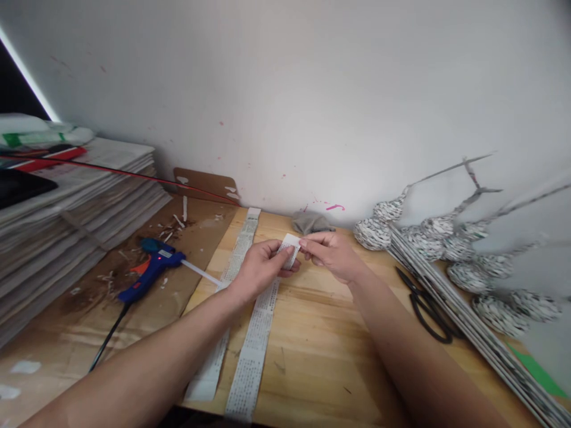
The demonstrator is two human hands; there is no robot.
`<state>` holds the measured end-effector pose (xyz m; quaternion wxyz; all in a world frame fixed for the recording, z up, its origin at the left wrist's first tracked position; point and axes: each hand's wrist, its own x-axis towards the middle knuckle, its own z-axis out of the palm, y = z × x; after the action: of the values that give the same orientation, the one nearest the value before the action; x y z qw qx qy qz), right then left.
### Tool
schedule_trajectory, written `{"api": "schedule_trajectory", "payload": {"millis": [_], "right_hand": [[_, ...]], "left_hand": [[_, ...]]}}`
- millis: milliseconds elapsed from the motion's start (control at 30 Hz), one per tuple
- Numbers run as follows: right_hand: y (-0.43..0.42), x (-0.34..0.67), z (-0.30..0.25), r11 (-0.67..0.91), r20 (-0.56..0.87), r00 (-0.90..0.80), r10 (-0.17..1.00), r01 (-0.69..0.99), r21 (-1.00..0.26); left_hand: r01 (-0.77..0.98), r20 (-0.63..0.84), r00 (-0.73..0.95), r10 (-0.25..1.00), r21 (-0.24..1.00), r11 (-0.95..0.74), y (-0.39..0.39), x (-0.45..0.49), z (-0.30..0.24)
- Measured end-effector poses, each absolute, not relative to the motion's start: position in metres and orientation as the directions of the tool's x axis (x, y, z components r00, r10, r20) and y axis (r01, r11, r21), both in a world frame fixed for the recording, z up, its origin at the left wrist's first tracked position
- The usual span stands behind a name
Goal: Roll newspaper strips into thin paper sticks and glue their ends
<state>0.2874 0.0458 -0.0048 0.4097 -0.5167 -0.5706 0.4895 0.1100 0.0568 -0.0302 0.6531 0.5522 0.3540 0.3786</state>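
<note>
A strip of printed newspaper (pixel 252 362) rises from the table's front edge to both hands, its top end lifted off the wood. My left hand (pixel 265 267) grips that strip near its end, thumb pressed on the printed face. At the strip's right corner, the thumb and fingertips of my right hand (pixel 328 252) pinch the paper edge. Another newspaper strip (pixel 243 241) lies on the table just left of it, partly covered by my left forearm.
Left, a blue glue gun (pixel 154 270) with a glue stick lies on stained cardboard (pixel 196 261), beside stacked newspapers (pixel 89 220). Right are black scissors (pixel 426 309), long paper rods (pixel 464 324) and several woven paper balls (pixel 375 233). A grey cloth (pixel 310 222) sits by the wall.
</note>
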Motion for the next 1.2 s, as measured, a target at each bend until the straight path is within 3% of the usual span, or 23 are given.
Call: {"api": "schedule_trajectory", "payload": {"millis": [533, 1000, 1200], "right_hand": [[0.049, 0.276, -0.013, -0.034, -0.031, 0.045, 0.999, 0.059, -0.998], [0.047, 0.268, -0.014, 0.002, 0.01, 0.115, 0.993, 0.07, -0.998], [0.047, 0.281, -0.008, -0.072, -0.074, -0.049, 0.996, 0.031, -0.997]], "left_hand": [[-0.122, 0.063, 0.428, 0.902, 0.992, -0.012, 0.055, 0.11, -0.034], [-0.075, -0.004, 0.427, 0.904, 0.996, 0.039, 0.055, 0.112, -0.033], [-0.104, -0.07, 0.408, 0.91, 0.987, 0.123, 0.056, 0.112, -0.029]]}}
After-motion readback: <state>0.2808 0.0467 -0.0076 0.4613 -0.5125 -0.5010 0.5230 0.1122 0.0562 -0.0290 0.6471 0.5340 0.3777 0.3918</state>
